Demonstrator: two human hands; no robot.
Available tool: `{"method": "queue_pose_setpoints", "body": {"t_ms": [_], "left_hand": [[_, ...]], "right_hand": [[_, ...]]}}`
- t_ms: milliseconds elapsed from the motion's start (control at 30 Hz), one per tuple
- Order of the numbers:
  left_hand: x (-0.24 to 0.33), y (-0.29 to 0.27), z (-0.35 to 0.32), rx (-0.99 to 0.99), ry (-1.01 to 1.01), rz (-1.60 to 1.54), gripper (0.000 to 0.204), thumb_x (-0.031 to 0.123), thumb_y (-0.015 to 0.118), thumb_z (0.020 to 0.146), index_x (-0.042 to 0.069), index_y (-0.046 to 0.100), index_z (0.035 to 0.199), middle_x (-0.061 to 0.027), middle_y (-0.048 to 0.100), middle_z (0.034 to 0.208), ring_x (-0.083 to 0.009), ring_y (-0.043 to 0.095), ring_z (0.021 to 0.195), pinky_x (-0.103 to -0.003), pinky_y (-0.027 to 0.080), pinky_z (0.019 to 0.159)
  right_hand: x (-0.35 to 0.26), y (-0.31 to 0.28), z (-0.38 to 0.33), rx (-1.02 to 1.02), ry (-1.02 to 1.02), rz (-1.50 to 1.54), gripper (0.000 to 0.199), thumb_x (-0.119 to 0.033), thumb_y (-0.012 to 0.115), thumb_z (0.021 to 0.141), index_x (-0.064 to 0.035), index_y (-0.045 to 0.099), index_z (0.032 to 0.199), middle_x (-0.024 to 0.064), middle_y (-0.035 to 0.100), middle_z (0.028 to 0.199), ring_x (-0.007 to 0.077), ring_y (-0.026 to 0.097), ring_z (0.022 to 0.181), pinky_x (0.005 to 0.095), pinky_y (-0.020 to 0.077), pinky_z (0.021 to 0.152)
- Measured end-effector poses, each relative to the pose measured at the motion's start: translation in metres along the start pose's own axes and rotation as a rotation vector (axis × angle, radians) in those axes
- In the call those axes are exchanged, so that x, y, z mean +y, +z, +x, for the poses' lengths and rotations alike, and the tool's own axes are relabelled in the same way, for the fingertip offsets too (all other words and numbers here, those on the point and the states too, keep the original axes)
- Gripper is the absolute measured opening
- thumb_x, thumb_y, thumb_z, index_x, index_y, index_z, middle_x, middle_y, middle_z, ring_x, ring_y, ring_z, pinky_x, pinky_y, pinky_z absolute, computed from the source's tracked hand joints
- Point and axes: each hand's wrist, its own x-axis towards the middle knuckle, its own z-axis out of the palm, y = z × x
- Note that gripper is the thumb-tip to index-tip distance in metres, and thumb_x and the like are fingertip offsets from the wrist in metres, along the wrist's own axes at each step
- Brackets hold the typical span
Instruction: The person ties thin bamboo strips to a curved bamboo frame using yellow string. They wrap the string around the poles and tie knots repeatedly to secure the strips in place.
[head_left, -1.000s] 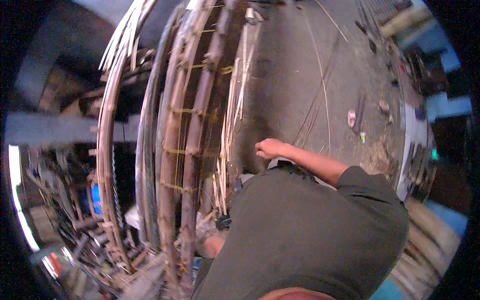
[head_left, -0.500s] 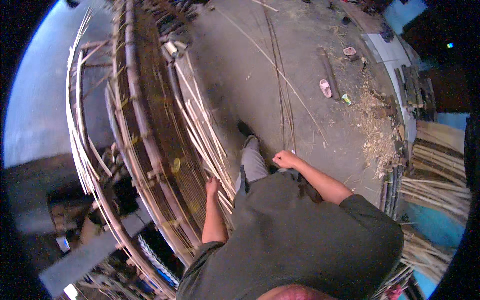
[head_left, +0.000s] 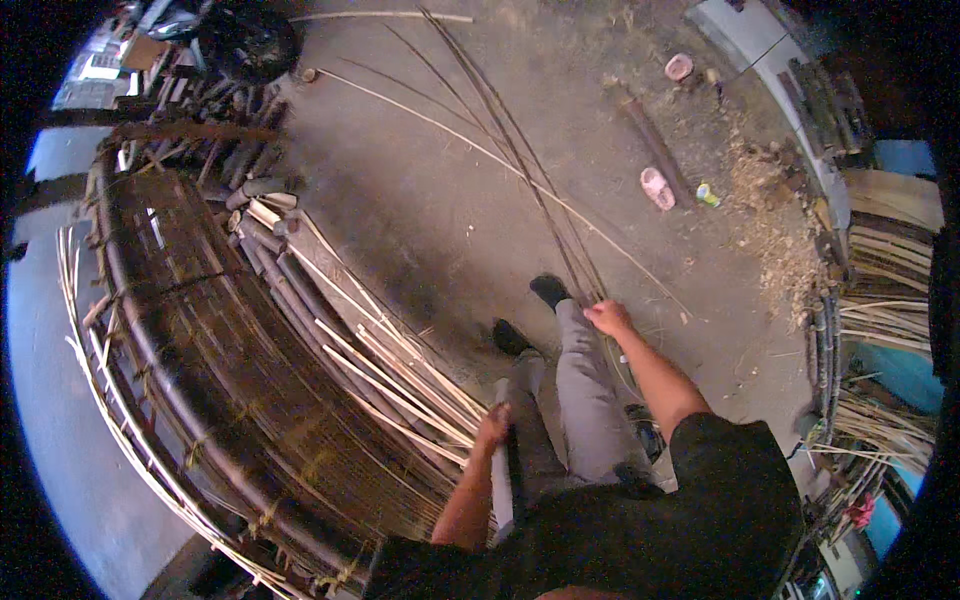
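My right hand [head_left: 608, 317] is closed around the near ends of long dark bamboo strips [head_left: 520, 160], which trail away over the floor in front of me. A thin strip also curves down below that hand. Beside my left thigh hangs my left hand [head_left: 493, 425], its fingers curled with nothing visible in them. It is nearest to a bundle of pale split bamboo strips [head_left: 395, 365] on my left, and I cannot tell whether it touches them.
A long bamboo rack [head_left: 130, 270] with a slatted bed fills the left side. One pale pole [head_left: 440, 125] crosses the dirt floor. Pink sandals [head_left: 657, 188], a dark log [head_left: 655, 140] and wood shavings [head_left: 785, 235] lie at right. A wheel [head_left: 250, 45] stands at far left.
My view has turned left and moved along the floor, showing both my legs and the rack's far end. The dark strips have shifted along with my right hand. My left hand has come nearer my leg.
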Motion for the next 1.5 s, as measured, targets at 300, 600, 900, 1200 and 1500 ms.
{"method": "queue_pose_setpoints", "body": {"t_ms": [300, 600, 900, 1200, 1500], "left_hand": [[0.141, -0.026, 0.052, 0.197, -0.419, 0.147, 0.065, 0.044, 0.061, 0.085, 0.022, 0.035, 0.141, -0.0292, 0.039, 0.13, -0.0481, 0.045, 0.114, -0.053, 0.043, 0.091], [0.15, -0.027, 0.073, 0.182, -0.443, 0.223, 0.069, 0.052, 0.06, 0.083, 0.026, 0.034, 0.141, -0.0277, 0.037, 0.133, -0.0495, 0.042, 0.118, -0.055, 0.041, 0.093], [0.113, -0.02, 0.018, 0.054, -0.437, -0.126, 0.084, 0.058, 0.06, 0.082, 0.018, 0.025, 0.146, -0.0287, 0.042, 0.135, -0.0449, 0.045, 0.122, -0.046, 0.038, 0.101], [0.194, -0.106, -0.021, 0.463, -0.274, -0.54, 0.083, 0.057, 0.062, 0.081, 0.002, 0.039, 0.138, -0.0282, 0.046, 0.133, -0.038, 0.044, 0.126, -0.04, 0.035, 0.105], [0.307, -0.285, -0.177, 1.28, 0.189, -0.406, 0.044, 0.024, 0.047, 0.097, 0.0, 0.044, 0.134, -0.0206, 0.052, 0.13, -0.0336, 0.048, 0.122, -0.037, 0.034, 0.105]], "right_hand": [[0.036, 0.152, 0.338, 0.226, 0.131, -0.167, 0.031, -0.036, 0.063, 0.079, -0.0091, 0.067, 0.094, 0.0172, 0.067, 0.093, 0.0362, 0.064, 0.09, 0.0466, 0.0514, 0.08], [0.07, 0.183, 0.394, 0.21, 0.089, -0.269, 0.022, -0.022, 0.057, 0.084, -0.0077, 0.064, 0.1, 0.019, 0.066, 0.09, 0.0379, 0.065, 0.083, 0.0461, 0.0523, 0.072], [-0.088, 0.008, 0.154, 0.729, -0.21, 0.35, 0.024, -0.022, 0.051, 0.09, 0.0004, 0.059, 0.087, 0.0205, 0.06, 0.077, 0.0412, 0.057, 0.073, 0.0475, 0.0437, 0.065], [-0.277, -0.193, -0.002, 0.704, -0.598, 0.52, 0.028, -0.026, 0.047, 0.098, -0.0005, 0.056, 0.104, 0.0159, 0.058, 0.079, 0.0285, 0.056, 0.072, 0.0384, 0.0451, 0.067], [-0.57, -0.107, -0.25, -0.683, -1.029, 1.27, 0.019, -0.026, 0.038, 0.102, -0.0143, 0.05, 0.111, -0.0085, 0.039, 0.066, 0.0012, 0.035, 0.053, 0.0164, 0.0304, 0.044]]}}
